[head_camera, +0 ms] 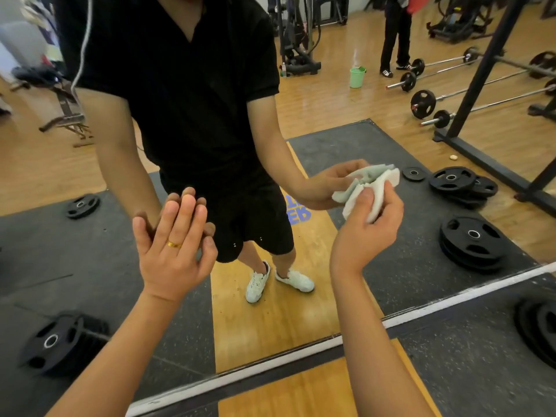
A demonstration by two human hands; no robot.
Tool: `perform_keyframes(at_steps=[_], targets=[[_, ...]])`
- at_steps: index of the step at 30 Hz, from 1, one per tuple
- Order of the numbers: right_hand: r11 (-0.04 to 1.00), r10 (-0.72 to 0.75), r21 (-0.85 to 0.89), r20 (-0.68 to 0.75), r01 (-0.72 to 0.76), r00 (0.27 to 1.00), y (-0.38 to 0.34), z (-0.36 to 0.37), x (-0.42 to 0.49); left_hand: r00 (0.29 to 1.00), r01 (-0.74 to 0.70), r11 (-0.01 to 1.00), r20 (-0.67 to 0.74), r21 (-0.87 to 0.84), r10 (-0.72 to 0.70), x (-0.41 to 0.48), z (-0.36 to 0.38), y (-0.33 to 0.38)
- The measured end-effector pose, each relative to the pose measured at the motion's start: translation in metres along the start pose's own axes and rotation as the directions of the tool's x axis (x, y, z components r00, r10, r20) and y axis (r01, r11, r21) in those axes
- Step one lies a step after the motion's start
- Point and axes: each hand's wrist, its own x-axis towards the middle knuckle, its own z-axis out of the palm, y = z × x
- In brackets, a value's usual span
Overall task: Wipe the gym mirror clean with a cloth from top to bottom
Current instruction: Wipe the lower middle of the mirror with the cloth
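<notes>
Ahead of me, low on the mirror: my left hand flat against it, my right hand clutching the cloth to it.

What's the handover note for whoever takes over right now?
Left hand: fingers straight, fingertips touching the mirror.
Right hand: grips the bunched cloth and holds it against the glass, to the right of the left hand.
Done: cannot tell how much is wiped. The cloth sits well above the mirror's bottom edge.
Left: wipe down to the bottom edge, and check the upper glass, which is mostly out of view.
</notes>
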Motion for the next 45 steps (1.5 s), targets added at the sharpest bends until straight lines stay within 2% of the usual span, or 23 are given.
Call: perform_keyframes(at_steps=[2, 3, 5, 7, 9, 12, 14, 21, 23, 27, 29, 32, 35, 38, 41, 45], targets=[[0.997, -0.057, -0.046, 0.08, 0.061, 0.995, 0.006, 0.001, -0.022, 1.0, 0.005, 1.0, 0.001, 0.002, -0.005, -0.001, 0.0, 0.0], [0.993, -0.088, -0.067, 0.167, 0.101, 0.982, 0.014, -0.002, -0.041, 1.0, 0.007, 1.0, 0.006, 0.004, -0.007, -0.001, -0.001, 0.0], [0.981, -0.132, -0.086, 0.363, 0.174, 0.922, 0.027, -0.01, -0.077, 1.0, 0.004, 1.0, 0.008, 0.0, -0.004, -0.002, -0.001, -0.001], [0.966, -0.176, -0.087, 0.47, 0.244, 0.865, 0.036, -0.016, -0.089, 1.0, 0.01, 1.0, 0.014, -0.013, -0.01, -0.002, -0.002, 0.0], [0.953, -0.228, -0.076, 0.459, 0.294, 0.859, 0.033, -0.016, -0.071, 1.0, 0.019, 0.999, 0.016, -0.036, -0.018, -0.002, -0.003, 0.0], [0.947, -0.281, -0.051, 0.345, 0.317, 0.896, 0.015, -0.008, -0.031, 1.0, 0.018, 0.999, 0.024, -0.03, -0.017, -0.001, -0.003, 0.0], [0.933, -0.329, -0.034, 0.328, 0.359, 0.885, 0.012, -0.003, -0.022, 0.999, 0.024, 1.0, 0.032, -0.017, -0.023, -0.001, -0.003, 0.001], [0.909, -0.316, -0.058, 0.55, 0.413, 0.773, 0.063, -0.033, -0.068, 0.999, 0.034, 0.999, 0.015, 0.013, -0.034, -0.003, 0.001, 0.003], [0.914, -0.309, -0.063, 0.531, 0.401, 0.789, 0.05, -0.033, -0.057, 0.999, 0.031, 0.999, 0.019, 0.026, -0.031, -0.004, 0.001, 0.002], [0.951, -0.249, -0.08, 0.378, 0.3, 0.892, 0.014, -0.014, -0.028, 0.999, 0.037, 0.999, 0.035, -0.006, -0.037, -0.003, -0.001, 0.002], [0.959, -0.224, -0.089, 0.342, 0.268, 0.913, 0.008, -0.007, -0.036, 0.999, 0.037, 0.999, 0.037, -0.019, -0.036, -0.002, -0.002, 0.002], [0.951, -0.238, -0.078, 0.434, 0.299, 0.869, 0.016, -0.007, -0.074, 0.997, 0.045, 0.996, 0.065, -0.072, -0.041, 0.003, -0.008, 0.002], [0.949, -0.217, -0.079, 0.534, 0.304, 0.817, 0.021, -0.011, -0.115, 0.99, 0.027, 0.97, 0.141, -0.242, 0.008, 0.003, -0.024, -0.004], [0.932, -0.246, -0.109, 0.514, 0.346, 0.822, 0.015, -0.012, -0.117, 0.993, 0.035, 0.931, 0.114, -0.362, 0.007, -0.005, -0.05, -0.033], [0.934, -0.251, -0.148, 0.377, 0.326, 0.891, -0.009, -0.006, -0.094, 0.992, 0.112, 0.941, 0.098, -0.318, -0.085, -0.023, -0.07, -0.082], [0.955, -0.225, -0.137, 0.247, 0.263, 0.943, -0.028, 0.016, -0.09, 0.989, 0.031, 0.986, 0.148, -0.163, -0.007, -0.041, -0.064, -0.121]])
